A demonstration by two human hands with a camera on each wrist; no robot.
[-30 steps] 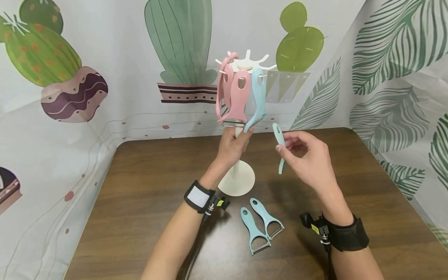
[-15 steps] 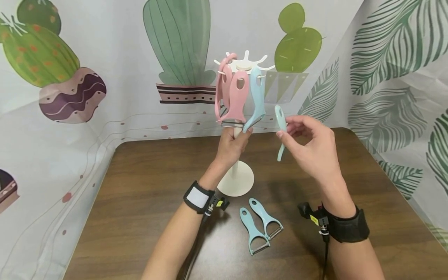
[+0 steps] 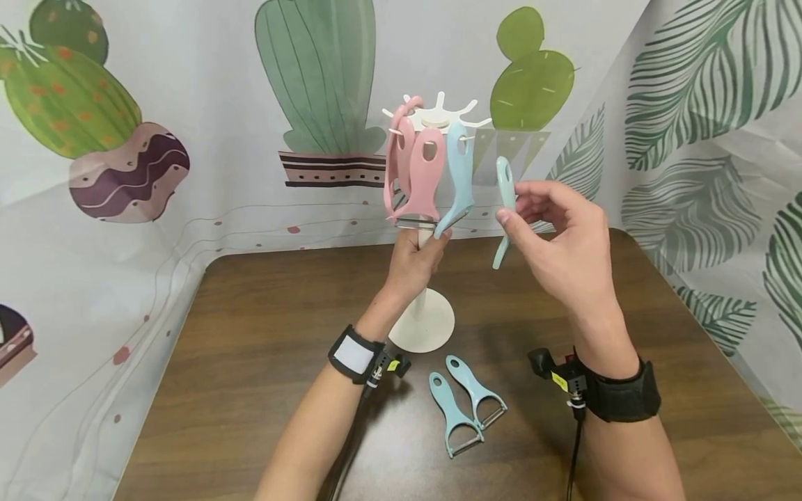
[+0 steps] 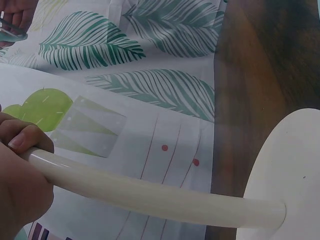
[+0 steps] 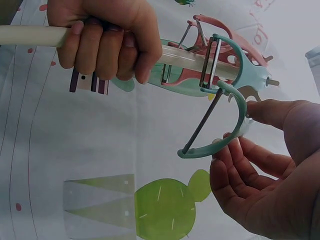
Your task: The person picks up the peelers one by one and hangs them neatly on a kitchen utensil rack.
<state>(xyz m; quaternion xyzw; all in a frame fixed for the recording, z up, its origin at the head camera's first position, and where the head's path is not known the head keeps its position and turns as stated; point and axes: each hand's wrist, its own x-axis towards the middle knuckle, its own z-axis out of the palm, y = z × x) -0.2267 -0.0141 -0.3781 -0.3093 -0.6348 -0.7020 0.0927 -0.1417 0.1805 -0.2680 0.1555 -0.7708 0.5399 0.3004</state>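
My left hand (image 3: 416, 261) grips the pole of a white rotating rack (image 3: 421, 320), just under the hanging tools; the left wrist view shows its fingers wrapped round the pole (image 4: 150, 195). Pink peelers (image 3: 427, 170) and a blue peeler (image 3: 460, 174) hang from the rack's hooks by the holes in their handles. To the right of the rack, my right hand (image 3: 560, 240) pinches a light blue peeler (image 3: 505, 184) between thumb and fingers, handle end up. In the right wrist view that peeler's blade loop (image 5: 240, 107) overlaps the hanging blue one.
Two light blue peelers (image 3: 446, 403) lie side by side on the brown wooden table (image 3: 263, 362), in front of the rack's round base. Several bare white hooks (image 3: 466, 108) stick out at the rack's back and right. A cloth with printed plants (image 3: 219, 125) hangs behind the table.
My right hand has risen with its peeler, bringing the handle's hole up closer to hook height. The left hand stays on the pole, and the two peelers on the table have not moved.
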